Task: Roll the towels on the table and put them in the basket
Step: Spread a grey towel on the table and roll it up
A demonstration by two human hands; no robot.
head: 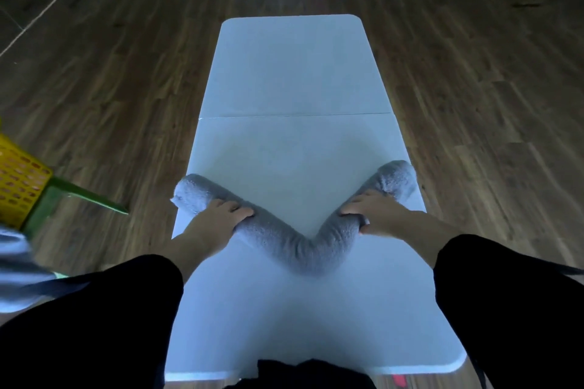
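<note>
A grey rolled towel (297, 246) lies across the near half of the white bench (294, 73), bent into a V whose point faces the near edge. Its left end reaches the left edge of the bench and its right end reaches the right edge. The left hand (218, 221) lies over the left arm of the roll, fingers (240, 213) curled down over the top and closed onto the cloth. The right hand (376, 215) grips the right arm of the roll the same way, fingers (352, 210) wrapped over the top and the thumb tucked under at the near side. Both black sleeves (94, 319) frame the near corners. A yellow perforated basket (19, 180) stands off the bench to the left, on a green stand (79, 194) above the wooden floor (474, 88).
</note>
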